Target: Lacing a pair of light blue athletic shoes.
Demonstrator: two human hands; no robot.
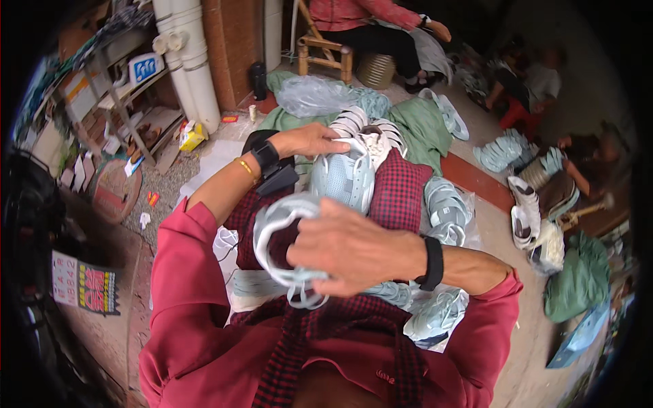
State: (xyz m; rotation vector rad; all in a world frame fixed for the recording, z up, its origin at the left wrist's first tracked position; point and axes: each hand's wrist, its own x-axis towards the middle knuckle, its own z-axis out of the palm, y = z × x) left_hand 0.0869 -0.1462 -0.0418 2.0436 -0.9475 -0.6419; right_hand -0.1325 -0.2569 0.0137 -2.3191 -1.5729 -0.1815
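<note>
My left hand (314, 140), reaching forward, has its fingers closed on the white edge at the far end of a pale blue mesh shoe upper (341, 182). Nearer to me, my right hand (357, 250) is curled at a pale blue and white looped collar (262, 234), also of a shoe upper, with thin laces hanging below it. The right fingertips are partly hidden and slightly blurred. Whether collar and mesh belong to one upper, I cannot tell. Beside the mesh lies a red-and-black checked cushion (398, 190). More pale blue uppers (445, 211) rest to the right.
White striped uppers (350, 122) and green cloth sacks (418, 132) lie beyond my hands. A person in red (364, 15) sits ahead; others work at right. White pipes (187, 61) and a cluttered shelf (126, 95) stand at left. White shoes (524, 214) lie on the right.
</note>
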